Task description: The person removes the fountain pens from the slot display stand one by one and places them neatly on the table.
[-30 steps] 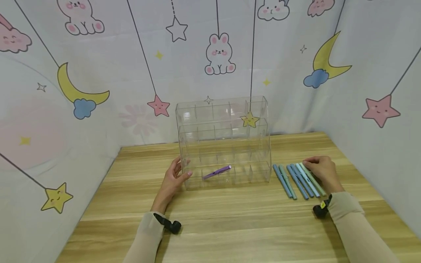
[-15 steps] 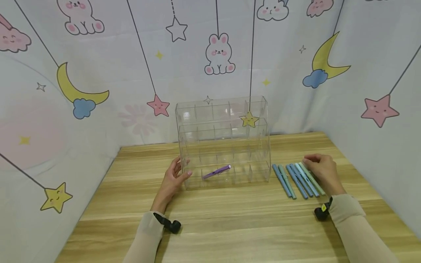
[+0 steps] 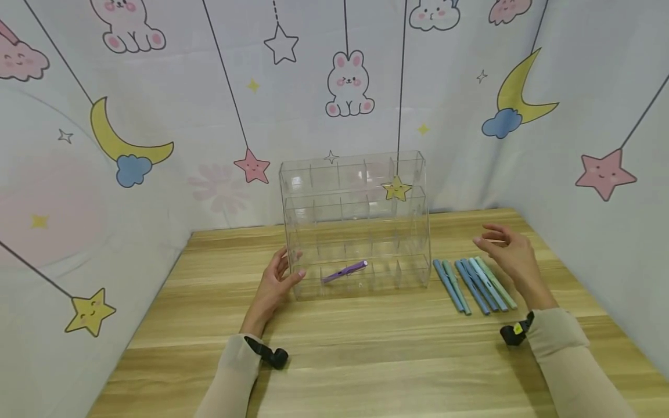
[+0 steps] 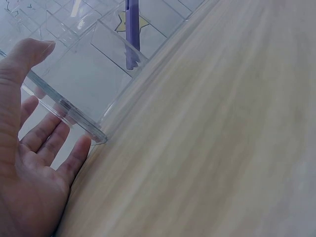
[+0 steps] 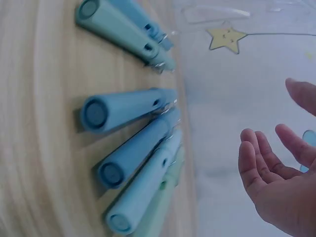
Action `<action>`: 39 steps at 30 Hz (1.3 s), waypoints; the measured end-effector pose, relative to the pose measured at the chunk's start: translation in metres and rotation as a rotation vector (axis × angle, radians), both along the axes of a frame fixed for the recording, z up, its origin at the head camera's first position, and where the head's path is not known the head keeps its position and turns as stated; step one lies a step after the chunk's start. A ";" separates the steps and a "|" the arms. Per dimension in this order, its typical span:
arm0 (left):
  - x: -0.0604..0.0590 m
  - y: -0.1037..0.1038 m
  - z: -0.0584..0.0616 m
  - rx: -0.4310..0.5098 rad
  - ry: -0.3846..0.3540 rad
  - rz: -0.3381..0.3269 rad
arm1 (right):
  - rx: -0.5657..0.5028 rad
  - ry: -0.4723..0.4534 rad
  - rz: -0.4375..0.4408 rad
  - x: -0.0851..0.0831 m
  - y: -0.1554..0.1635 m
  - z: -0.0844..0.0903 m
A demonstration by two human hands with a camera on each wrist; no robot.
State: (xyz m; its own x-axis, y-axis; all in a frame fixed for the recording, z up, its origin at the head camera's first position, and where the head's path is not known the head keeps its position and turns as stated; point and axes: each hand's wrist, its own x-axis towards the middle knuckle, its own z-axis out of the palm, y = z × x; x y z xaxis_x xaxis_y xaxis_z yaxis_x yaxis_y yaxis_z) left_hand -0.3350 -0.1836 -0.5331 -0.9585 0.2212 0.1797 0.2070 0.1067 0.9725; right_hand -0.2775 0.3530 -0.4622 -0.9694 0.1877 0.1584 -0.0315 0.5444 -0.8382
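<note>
A clear acrylic compartment organizer (image 3: 355,226) stands upright on the table, in tiers of small cells. My left hand (image 3: 273,285) holds its lower left side; in the left wrist view the thumb lies on one side of the clear edge (image 4: 69,106) and the fingers on the other. One purple pen (image 3: 345,271) leans tilted in the front bottom tier. To the right lie several capped pens in blue and green, among them a dark blue pen (image 5: 133,148) and a pale green pen (image 3: 496,284). Above them my right hand (image 3: 514,258) hovers with nothing in it, fingers loosely bent.
The wood-grain table (image 3: 366,360) carries everything. Behind it hangs a white cloth (image 3: 209,116) printed with stars, moons and rabbits, which also runs along both sides. A gap of bare wood separates the pens into two groups.
My right hand has risen off the rightmost pen and moved slightly back, its fingers spreading. The pale green pen has shifted slightly toward its neighbour. The left hand and organizer have stayed put.
</note>
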 end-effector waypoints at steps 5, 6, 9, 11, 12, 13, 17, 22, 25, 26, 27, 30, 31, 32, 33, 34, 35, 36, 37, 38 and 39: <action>0.000 -0.001 0.000 -0.006 0.002 0.004 | -0.018 0.029 0.047 0.002 -0.010 0.014; 0.000 -0.001 0.000 -0.007 0.003 0.004 | -0.015 0.037 0.050 0.003 -0.012 0.017; 0.000 -0.001 0.001 -0.009 0.004 0.001 | -0.015 0.066 0.055 0.007 -0.020 0.026; 0.000 -0.001 0.001 -0.007 0.002 0.000 | -0.026 0.088 0.064 0.010 -0.026 0.031; 0.000 -0.001 0.001 -0.006 0.002 -0.001 | -0.032 0.101 0.068 0.012 -0.029 0.034; 0.000 -0.001 0.001 -0.005 0.002 -0.002 | -0.041 0.114 0.074 0.013 -0.032 0.037; 0.000 -0.001 0.001 -0.003 0.004 -0.002 | -0.057 0.151 0.101 0.018 -0.044 0.046; 0.000 -0.002 0.000 -0.004 0.000 0.000 | -0.034 0.192 0.115 0.022 -0.056 0.052; 0.000 -0.002 0.000 -0.009 -0.002 0.000 | -0.024 0.223 0.129 0.025 -0.063 0.054; 0.000 -0.002 0.000 -0.007 -0.004 0.002 | -0.021 0.232 0.135 0.026 -0.065 0.054; 0.000 -0.002 0.000 -0.009 -0.003 0.000 | -0.022 0.239 0.143 0.026 -0.068 0.055; 0.001 -0.002 0.001 -0.001 -0.005 -0.004 | -0.027 0.256 0.167 0.028 -0.075 0.056; 0.001 -0.002 0.001 0.003 -0.005 -0.005 | -0.026 0.261 0.172 0.029 -0.077 0.056; 0.001 -0.002 0.001 0.005 -0.004 -0.008 | -0.026 0.264 0.177 0.029 -0.080 0.057; 0.001 -0.002 0.001 0.008 -0.002 -0.010 | -0.026 0.266 0.183 0.030 -0.083 0.057; 0.000 -0.002 0.001 0.013 -0.002 -0.011 | -0.028 0.268 0.190 0.030 -0.085 0.057; 0.000 -0.002 0.000 0.014 -0.001 -0.013 | -0.028 0.270 0.198 0.030 -0.087 0.056; 0.000 -0.001 0.000 0.014 0.000 -0.013 | -0.029 0.270 0.206 0.030 -0.090 0.056; 0.000 -0.001 0.001 0.015 0.000 -0.012 | -0.025 0.272 0.215 0.030 -0.092 0.055; 0.000 -0.001 0.001 0.014 0.000 -0.012 | -0.024 0.271 0.224 0.031 -0.095 0.055; 0.000 -0.001 0.001 0.014 -0.001 -0.010 | -0.023 0.269 0.232 0.031 -0.097 0.054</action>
State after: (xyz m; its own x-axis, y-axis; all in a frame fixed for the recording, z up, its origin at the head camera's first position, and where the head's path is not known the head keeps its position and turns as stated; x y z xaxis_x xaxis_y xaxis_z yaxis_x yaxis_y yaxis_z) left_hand -0.3347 -0.1844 -0.5325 -0.9565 0.2282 0.1817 0.2067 0.0908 0.9742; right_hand -0.2465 0.2558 -0.4083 -0.9106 -0.0262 0.4125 -0.3738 0.4780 -0.7948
